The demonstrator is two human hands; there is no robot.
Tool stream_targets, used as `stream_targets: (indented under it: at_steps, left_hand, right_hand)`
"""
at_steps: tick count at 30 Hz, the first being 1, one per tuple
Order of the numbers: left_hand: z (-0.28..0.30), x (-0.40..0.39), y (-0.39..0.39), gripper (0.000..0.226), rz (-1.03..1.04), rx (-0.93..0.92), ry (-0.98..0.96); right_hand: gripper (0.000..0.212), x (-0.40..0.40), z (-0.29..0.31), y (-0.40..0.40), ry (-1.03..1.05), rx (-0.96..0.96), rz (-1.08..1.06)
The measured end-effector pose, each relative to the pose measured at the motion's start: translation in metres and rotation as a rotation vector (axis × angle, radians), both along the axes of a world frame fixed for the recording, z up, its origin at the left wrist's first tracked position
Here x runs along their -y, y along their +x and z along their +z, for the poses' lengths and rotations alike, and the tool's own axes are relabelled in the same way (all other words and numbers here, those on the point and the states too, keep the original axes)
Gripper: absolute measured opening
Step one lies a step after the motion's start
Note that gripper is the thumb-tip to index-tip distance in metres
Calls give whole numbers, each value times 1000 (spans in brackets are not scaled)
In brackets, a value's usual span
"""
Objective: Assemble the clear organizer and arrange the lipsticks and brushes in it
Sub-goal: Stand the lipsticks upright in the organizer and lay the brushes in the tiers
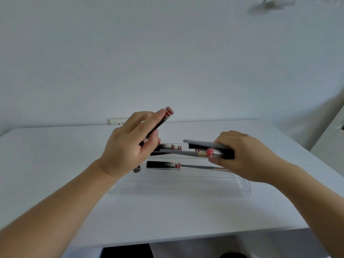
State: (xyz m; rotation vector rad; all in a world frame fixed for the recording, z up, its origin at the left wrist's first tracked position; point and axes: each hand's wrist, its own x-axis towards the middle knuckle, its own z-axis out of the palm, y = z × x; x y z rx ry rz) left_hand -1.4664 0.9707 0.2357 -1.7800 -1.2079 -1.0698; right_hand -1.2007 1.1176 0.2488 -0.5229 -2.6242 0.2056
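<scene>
Organizer [240, 185] standing assembled mid-worktop [55, 155], partly loaded with lipsticks and brushes; left hand [128, 146] fingers clamped on one lipstick [162, 121] above it, right hand [240, 155] gripping several more pieces, awaiting placement

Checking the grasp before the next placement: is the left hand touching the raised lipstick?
Touching. The head view shows the left hand gripping the raised lipstick.

Bare table [55, 155] flanking lipstick-filled organizer [186, 185]
</scene>
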Motion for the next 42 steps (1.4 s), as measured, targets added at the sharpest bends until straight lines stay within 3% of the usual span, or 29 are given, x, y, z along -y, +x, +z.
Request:
stream_targets:
  at_steps: [9, 20, 27, 42]
  left_hand:
    - [-1, 3, 3, 41, -52, -75, -29]
    - [-8, -16, 25, 34, -233, 205, -33]
    - [-5, -20, 34, 34, -284, 360, -250]
    - [8, 1, 22, 36, -188, 107, -590]
  right_hand:
    - [34, 15, -16, -3, 223, 4, -36]
    - [49, 27, -32, -14, 371, 35, -105]
    - [51, 17, -34, -18, 381, -2, -43]
    - [53, 6, -45, -14, 272, -123, 0]
